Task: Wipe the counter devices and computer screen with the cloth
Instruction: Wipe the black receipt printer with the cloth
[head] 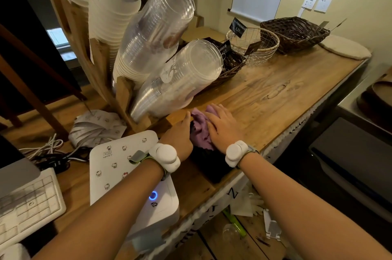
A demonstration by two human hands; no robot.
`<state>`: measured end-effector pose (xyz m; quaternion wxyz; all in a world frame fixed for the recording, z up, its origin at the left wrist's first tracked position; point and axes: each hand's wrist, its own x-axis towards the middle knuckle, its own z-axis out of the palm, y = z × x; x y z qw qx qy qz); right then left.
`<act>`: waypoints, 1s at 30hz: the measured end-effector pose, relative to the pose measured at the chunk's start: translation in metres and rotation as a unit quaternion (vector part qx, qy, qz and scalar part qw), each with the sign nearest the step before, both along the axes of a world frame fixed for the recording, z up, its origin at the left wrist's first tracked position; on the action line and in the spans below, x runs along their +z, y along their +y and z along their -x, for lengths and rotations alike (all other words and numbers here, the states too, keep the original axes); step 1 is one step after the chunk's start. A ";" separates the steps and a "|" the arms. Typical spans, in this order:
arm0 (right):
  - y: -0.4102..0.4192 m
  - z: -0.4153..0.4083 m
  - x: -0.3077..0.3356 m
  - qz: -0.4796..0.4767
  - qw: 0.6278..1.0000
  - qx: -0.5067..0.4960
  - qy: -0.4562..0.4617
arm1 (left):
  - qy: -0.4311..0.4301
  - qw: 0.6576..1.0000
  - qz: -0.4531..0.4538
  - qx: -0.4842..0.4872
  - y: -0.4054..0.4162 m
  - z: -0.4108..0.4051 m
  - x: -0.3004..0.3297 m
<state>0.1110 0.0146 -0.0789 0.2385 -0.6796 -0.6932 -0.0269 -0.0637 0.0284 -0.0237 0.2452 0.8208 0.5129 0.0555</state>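
From the head view, the purple cloth [200,130] lies bunched on a black device [209,166] at the wooden counter's [275,94] front edge, beside a white printer [127,175]. The right hand [222,130] presses it with flat, extended fingers; the left hand [180,134] touches its other side, fingers straight, gripping nothing.

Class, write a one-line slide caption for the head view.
Both hands press a purple cloth onto a black device.
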 end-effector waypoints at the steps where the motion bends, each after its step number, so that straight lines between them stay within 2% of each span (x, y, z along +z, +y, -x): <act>1: -0.003 0.004 -0.001 -0.001 1.000 0.016 -0.021 | -0.003 1.000 -0.005 0.004 0.000 0.000 0.000; 5: -0.024 0.020 -0.008 0.000 0.992 0.073 -0.099 | 0.009 1.000 -0.023 0.017 0.000 0.000 -0.001; 8: -0.041 0.015 -0.020 0.031 0.990 0.056 -0.128 | 0.010 0.999 -0.033 0.015 -0.001 -0.001 -0.003; 10: -0.051 0.006 -0.026 0.042 0.992 0.024 -0.116 | -0.003 0.999 -0.033 0.007 -0.002 -0.001 -0.002; 13: -0.057 -0.013 -0.032 0.049 0.996 -0.076 0.023 | 0.015 0.999 -0.039 -0.028 -0.003 -0.001 -0.003; 15: -0.057 -0.022 -0.033 0.064 0.975 -0.152 0.150 | 0.030 0.998 -0.047 -0.037 -0.003 -0.001 -0.005; 17: -0.058 -0.022 -0.034 0.070 0.960 -0.169 0.212 | 0.038 0.997 -0.052 -0.038 -0.003 -0.001 -0.005; 22: -0.074 0.009 -0.033 0.049 0.992 -0.098 0.060 | 0.045 0.997 -0.060 -0.035 -0.004 -0.003 -0.004; 25: -0.078 0.020 -0.037 0.030 0.999 0.001 -0.018 | 0.046 0.997 -0.060 -0.032 -0.003 -0.005 -0.007; 28: -0.074 0.010 -0.037 0.026 0.999 0.020 -0.006 | 0.041 0.997 -0.061 -0.028 -0.001 -0.003 -0.008; 30: -0.070 -0.002 -0.037 0.043 0.993 -0.058 0.094 | 0.037 0.997 -0.065 -0.029 0.000 -0.002 -0.009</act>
